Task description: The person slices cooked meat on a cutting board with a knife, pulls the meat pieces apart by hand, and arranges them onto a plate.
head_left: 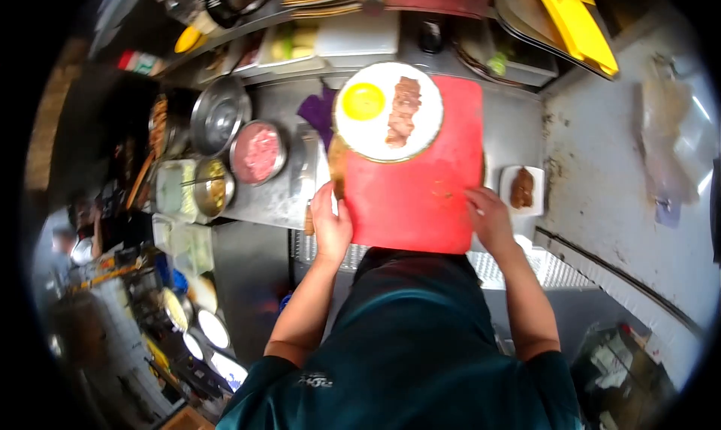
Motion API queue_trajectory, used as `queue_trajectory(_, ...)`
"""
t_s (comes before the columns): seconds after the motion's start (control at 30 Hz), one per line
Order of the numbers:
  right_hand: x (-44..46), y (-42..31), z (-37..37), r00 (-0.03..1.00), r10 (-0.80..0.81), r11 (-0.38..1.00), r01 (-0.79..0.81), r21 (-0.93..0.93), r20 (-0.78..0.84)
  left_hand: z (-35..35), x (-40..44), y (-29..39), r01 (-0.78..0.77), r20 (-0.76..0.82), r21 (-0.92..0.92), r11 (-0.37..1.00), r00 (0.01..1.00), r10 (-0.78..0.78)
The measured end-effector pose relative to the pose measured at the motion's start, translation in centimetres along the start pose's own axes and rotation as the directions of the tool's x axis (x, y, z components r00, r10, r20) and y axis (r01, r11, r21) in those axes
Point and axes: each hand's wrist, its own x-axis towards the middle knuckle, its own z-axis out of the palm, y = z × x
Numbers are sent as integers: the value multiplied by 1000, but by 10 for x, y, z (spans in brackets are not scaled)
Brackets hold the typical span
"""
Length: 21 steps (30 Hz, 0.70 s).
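Note:
A red cutting board (409, 205) lies on the steel counter, over a wooden board at its left edge. On its far part rests a white round plate (379, 146) bearing sliced meat (404, 111) and a small yellow bowl (363, 101). My left hand (330, 223) is at the board's left edge, fingers apart, beside a knife (308, 175) whose wooden handle is next to the fingers. At the right edge, my right hand (490, 216) has its fingers bent together over the board; whatever they might hold is too small to make out.
Left of the board stand a bowl of pink meat (260, 152), an empty metal bowl (220, 116) and a pot of food (214, 187). A small white dish (522, 190) with brown meat sits right. Shelves run along the back; a wall bounds the right.

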Motion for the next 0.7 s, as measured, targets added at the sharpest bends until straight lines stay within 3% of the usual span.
queue_trajectory(0.07, -13, 9, -9, 998, 57, 998, -57, -1, 15, -6, -12, -63, 163, -139, 174, 971, 980, -139)
queue_trajectory(0.13, -24, 8, -17, 997, 71, 997, -71, 11, -25, 4, -28, -143, 208, -93, 357, 911, 978, -187)
queue_trajectory(0.17, -29, 8, -21, 997, 70, 997, -69, 16, -14, 9, -27, -174, 219, 44, 289, 932, 969, -242)
queue_trajectory(0.2, -32, 6, -25, 997, 74, 997, -74, 14, -2, 5, -20, -176, 241, 190, 216, 946, 940, -282)
queue_trajectory(0.23, -36, 4, -28, 997, 82, 997, -82, 11, 15, 11, -24, -172, 98, 116, 370, 924, 982, -151)
queue_trajectory(0.37, -39, -6, -41, 998, 31, 999, -30, -31, 59, 12, -4, -149, 204, 174, 451, 869, 935, -310)
queue_trajectory(0.43, -39, -4, -46, 997, 16, 1000, -15, -26, 73, 7, -14, -146, 247, 95, 348, 904, 951, -296)
queue_trajectory(0.6, -33, 11, -36, 992, -99, 991, 106, -83, 80, -53, -102, -106, 306, -21, 374, 875, 946, -322)
queue_trajectory(0.67, -30, 13, -24, 988, -124, 989, 131, -75, 92, -74, -150, -97, 233, -106, 293, 927, 972, -210)
queue_trajectory(0.7, -27, 10, -18, 986, -145, 986, 151, -70, 83, -85, -164, -79, 256, -110, 189, 948, 965, -239)
